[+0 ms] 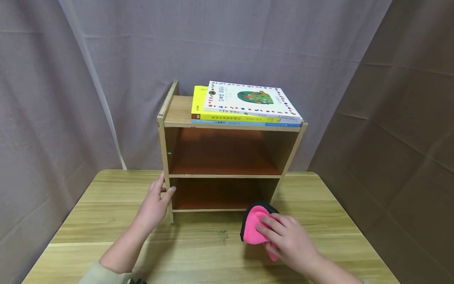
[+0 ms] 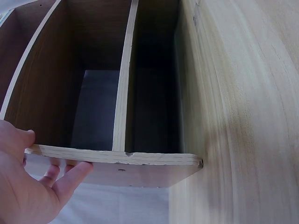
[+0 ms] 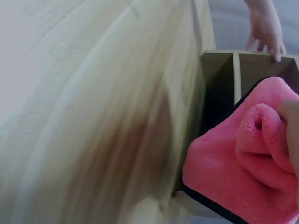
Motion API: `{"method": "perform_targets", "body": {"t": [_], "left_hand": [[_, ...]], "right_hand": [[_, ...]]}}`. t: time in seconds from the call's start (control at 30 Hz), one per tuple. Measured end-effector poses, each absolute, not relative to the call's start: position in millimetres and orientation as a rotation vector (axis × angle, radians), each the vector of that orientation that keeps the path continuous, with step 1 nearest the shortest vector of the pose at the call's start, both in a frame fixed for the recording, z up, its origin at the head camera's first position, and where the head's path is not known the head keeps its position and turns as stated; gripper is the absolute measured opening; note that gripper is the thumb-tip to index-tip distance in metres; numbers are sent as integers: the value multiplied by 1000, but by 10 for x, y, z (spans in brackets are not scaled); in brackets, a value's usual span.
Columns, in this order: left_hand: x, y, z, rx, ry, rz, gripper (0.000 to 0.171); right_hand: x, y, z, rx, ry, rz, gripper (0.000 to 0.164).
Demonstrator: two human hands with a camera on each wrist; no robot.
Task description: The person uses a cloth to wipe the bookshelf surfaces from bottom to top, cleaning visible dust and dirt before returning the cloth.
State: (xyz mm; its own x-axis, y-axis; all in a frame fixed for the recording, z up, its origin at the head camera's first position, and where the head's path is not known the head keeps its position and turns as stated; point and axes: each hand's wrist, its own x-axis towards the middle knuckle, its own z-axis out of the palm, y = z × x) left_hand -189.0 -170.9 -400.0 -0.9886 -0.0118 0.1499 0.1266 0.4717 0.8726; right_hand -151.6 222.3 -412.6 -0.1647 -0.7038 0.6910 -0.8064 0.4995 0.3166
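Note:
A small wooden shelf [image 1: 227, 176] stands on the table, its open compartments facing me. My left hand [image 1: 156, 203] grips the shelf's left side panel [image 2: 126, 161]; in the left wrist view the thumb lies at the front edge and the fingers against the outer face. In front of the shelf's lower right part, my right hand [image 1: 289, 240] holds a pink cleaning cloth [image 1: 254, 230] with a black border. The cloth [image 3: 219, 172] hangs bunched and folded, hiding part of the shelf in the right wrist view. Most of the right hand is cut off there.
Several books [image 1: 248, 100] lie stacked on the shelf's top board, a white picture book uppermost, with yellow and blue ones beneath. Grey curtains [image 1: 230, 43] hang behind and beside the wooden table [image 1: 198, 252]. A small dark mark [image 1: 222, 232] shows on the tabletop.

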Motion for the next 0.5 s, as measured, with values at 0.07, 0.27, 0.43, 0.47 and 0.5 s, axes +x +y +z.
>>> {"method": "perform_targets", "body": {"t": [0.07,0.27,0.43,0.47,0.5], "left_hand": [[-1895,-1713,-4000,-98,-2577,-1548,70],[-1901,-1713,-4002,-92,-2578,-1556,70],[-1902,-1710,-4008,-92,-2585,-1541,70],[-1902,-1711,-4009,-92,-2586,-1536,70],[-1901,-1712,-4010,-91,-2586,-1531,70]], "right_hand": [[-1531,2249,-4187,1230,-1985,136,38],[-1594,2290,-4299,1206,-2126,65,45],[-1635,2299,-4337,1193,-2155,24,38],[-1638,2299,-4343,1189,-2160,21,35],[-1640,2297,-4347,1185,-2167,18,33]]}}
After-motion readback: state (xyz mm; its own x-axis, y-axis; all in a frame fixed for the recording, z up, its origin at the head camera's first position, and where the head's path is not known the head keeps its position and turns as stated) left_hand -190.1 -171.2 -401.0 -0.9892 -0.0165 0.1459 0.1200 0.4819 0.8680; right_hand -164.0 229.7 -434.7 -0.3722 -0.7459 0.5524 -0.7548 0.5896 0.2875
